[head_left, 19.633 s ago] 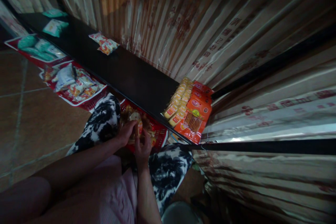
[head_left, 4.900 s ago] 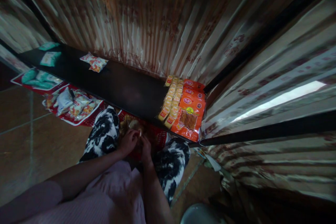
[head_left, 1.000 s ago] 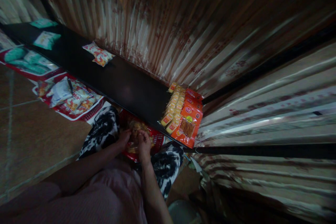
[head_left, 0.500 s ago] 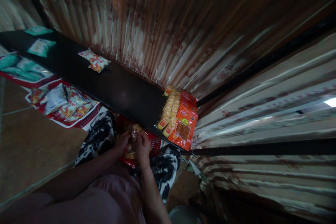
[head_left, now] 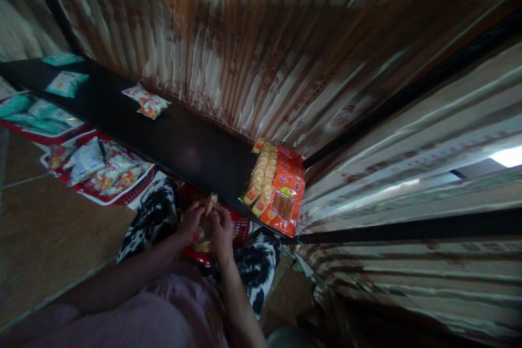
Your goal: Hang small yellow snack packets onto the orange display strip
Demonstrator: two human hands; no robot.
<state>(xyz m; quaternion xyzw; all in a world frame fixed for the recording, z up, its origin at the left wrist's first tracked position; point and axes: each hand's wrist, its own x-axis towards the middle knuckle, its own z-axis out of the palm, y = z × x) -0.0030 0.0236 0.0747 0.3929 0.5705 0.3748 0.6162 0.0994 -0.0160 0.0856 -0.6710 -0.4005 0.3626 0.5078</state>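
Between my legs, a small clear-wrapped snack packet (head_left: 211,203), brownish-yellow, is held up over a red basket (head_left: 243,225). My left hand (head_left: 192,222) has its fingers closed on the packet's left side. From the right, my right hand (head_left: 222,227) pinches its other side. Below the hands, more yellowish packets (head_left: 202,243) lie in the basket, partly hidden by my wrists. Just beyond, on the right end of a black shelf (head_left: 191,147), stand rows of small yellow packets (head_left: 264,174) beside overlapping orange snack bags (head_left: 289,190).
Two red-and-white chip bags (head_left: 150,104) and green bags (head_left: 67,83) lie farther left on the shelf. A basket of chip bags (head_left: 116,171) and a basket of green bags (head_left: 36,114) stand below it. A pleated curtain (head_left: 244,65) hangs behind; black poles (head_left: 391,232) run right.
The packet has turned in my fingers and now looks narrower and more upright. Both hands stay close together over the basket. The view has shifted slightly.
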